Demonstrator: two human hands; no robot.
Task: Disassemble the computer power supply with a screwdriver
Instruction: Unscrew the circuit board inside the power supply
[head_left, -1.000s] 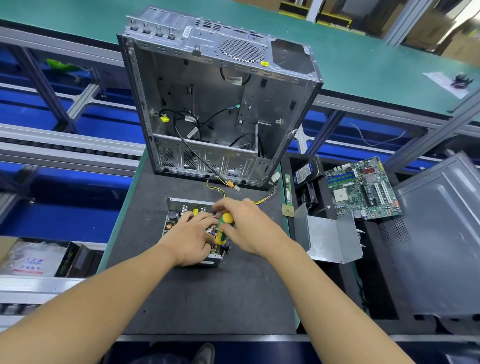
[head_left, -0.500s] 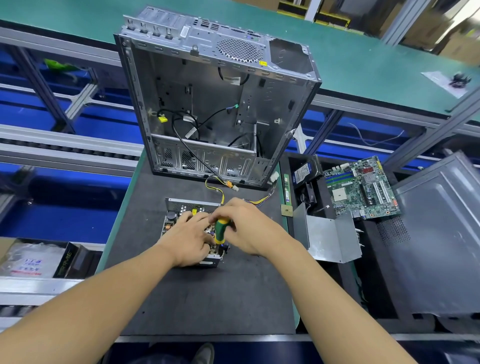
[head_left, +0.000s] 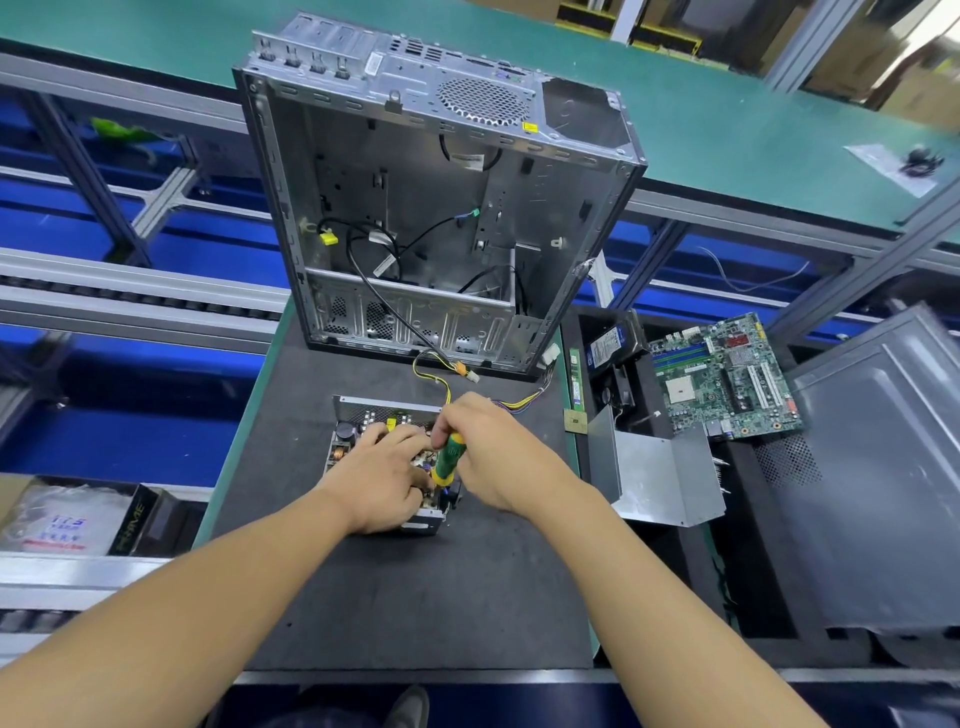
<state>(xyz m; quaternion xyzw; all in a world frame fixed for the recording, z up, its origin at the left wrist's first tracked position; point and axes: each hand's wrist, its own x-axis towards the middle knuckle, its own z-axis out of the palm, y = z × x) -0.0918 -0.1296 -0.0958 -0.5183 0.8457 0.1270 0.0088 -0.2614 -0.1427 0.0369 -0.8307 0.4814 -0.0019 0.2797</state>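
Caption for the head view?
The right hand works a green screwdriver in the open power supply while the left hand rests on it.

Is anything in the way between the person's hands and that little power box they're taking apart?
Nothing visible is. The left hand rests directly on the open power supply, and the right hand grips the screwdriver standing in it.

Screwdriver (head_left: 449, 457): green handle, yellow bands. Power supply (head_left: 384, 402): silver-grey housing. Wires (head_left: 423, 364): yellow, some black. Surface (head_left: 415, 597): dark grey mat, green edge. Computer case (head_left: 415, 197): bare silver metal, perforated round grille. Motherboard (head_left: 722, 384): green, white and blue slots.
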